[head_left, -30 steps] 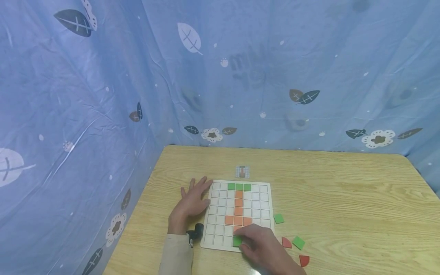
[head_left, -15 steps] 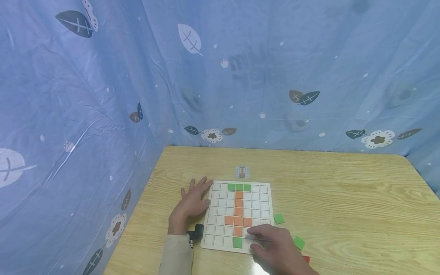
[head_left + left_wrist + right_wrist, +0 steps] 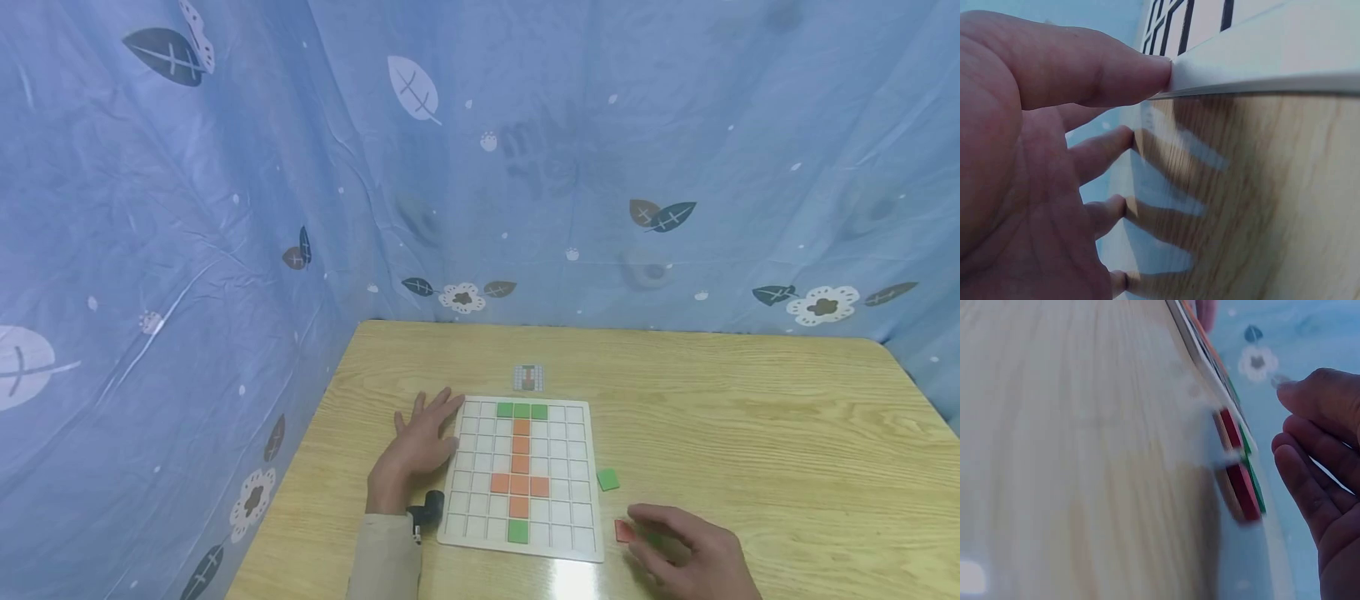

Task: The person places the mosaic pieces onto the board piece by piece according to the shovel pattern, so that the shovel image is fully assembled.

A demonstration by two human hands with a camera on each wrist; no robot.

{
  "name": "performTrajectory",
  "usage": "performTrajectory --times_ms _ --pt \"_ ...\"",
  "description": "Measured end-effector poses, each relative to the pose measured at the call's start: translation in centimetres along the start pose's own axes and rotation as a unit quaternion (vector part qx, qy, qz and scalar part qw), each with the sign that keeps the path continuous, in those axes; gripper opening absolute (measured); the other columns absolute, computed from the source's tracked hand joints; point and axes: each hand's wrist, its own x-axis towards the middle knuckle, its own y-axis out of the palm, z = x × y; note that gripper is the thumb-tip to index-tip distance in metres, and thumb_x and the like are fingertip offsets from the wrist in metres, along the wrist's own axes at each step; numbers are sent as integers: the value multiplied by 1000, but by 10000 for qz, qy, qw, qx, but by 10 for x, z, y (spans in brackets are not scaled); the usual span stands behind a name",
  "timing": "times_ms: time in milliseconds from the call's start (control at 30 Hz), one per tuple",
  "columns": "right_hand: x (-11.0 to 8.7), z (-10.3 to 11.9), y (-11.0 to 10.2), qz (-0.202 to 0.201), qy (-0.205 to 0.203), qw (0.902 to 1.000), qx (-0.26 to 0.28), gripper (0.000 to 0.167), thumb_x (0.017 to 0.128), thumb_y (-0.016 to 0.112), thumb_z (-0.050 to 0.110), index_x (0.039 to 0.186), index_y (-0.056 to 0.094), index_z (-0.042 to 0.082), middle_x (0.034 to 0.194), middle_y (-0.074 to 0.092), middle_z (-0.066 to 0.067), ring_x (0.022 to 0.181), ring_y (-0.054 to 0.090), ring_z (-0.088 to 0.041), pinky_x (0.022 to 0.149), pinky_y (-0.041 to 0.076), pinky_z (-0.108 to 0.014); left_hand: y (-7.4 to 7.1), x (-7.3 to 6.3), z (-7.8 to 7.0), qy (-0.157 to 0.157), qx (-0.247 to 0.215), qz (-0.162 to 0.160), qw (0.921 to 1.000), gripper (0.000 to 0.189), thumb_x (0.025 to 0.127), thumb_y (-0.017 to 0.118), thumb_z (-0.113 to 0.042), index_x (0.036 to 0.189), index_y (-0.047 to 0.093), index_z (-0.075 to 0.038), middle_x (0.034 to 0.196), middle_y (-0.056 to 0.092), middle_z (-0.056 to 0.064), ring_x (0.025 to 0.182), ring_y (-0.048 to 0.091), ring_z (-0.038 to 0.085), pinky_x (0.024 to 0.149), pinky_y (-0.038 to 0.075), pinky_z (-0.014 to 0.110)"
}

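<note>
A white grid board (image 3: pixel 461 483) lies on the table, with green tiles (image 3: pixel 522 411) along its far row, orange tiles (image 3: pixel 520 463) below them and one green tile (image 3: pixel 517 531) near the front. My left hand (image 3: pixel 416 446) rests beside the board, fingers spread and thumb touching its left edge. To the right of the board my right hand (image 3: pixel 693 546) hovers over loose pieces, its fingers apart and nothing between them. A red quarter-round piece (image 3: pixel 624 531) shows by its fingertips. Two red pieces (image 3: pixel 1244 490) and green ones behind them stand out in the right wrist view.
A loose green tile (image 3: pixel 608 479) lies just off the board's right edge. Beyond the board is a small card (image 3: pixel 528 377) printed with a grid pattern. Blue patterned curtains (image 3: pixel 570 167) rise behind and left of the wooden table (image 3: pixel 765 417).
My right hand has moved right, off the front green tile on the board, to the loose pieces beside it. My left hand has stayed in place.
</note>
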Motion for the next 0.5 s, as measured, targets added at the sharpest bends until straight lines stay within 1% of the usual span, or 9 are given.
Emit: performTrajectory --times_ms 100,200,333,500 --pt "-5 -1 -10 -152 383 9989 -239 55 62 99 -9 108 84 17 98 85 5 90 76 8 87 53 -1 0 1 0 6 2 -27 10000 74 95 64 -6 166 50 -19 181 32 12 170 5 49 127 -11 83" --pt "-8 -2 -18 -141 745 9960 -475 56 63 100 -5 109 84 22 96 85 10 90 75 9 90 48 2 0 1 0 3 45 -31 10000 74 95 64 -6 166 50 -20 181 32 12 170 5 49 127 -11 83" --pt "-10 -2 -21 -90 941 9936 -617 53 65 102 0 110 85 21 94 84 11 89 74 8 90 45 3 0 1 0 -8 66 -22 10000 74 95 64 -7 166 50 -20 180 32 12 170 6 49 127 -10 83" --pt "-10 -3 -20 -122 1079 9913 -745 49 66 103 5 108 85 21 96 85 8 91 74 8 88 45 3 1 1 0 -1 81 -20 10000 75 94 64 -7 166 50 -20 180 32 12 170 6 49 127 -10 83"
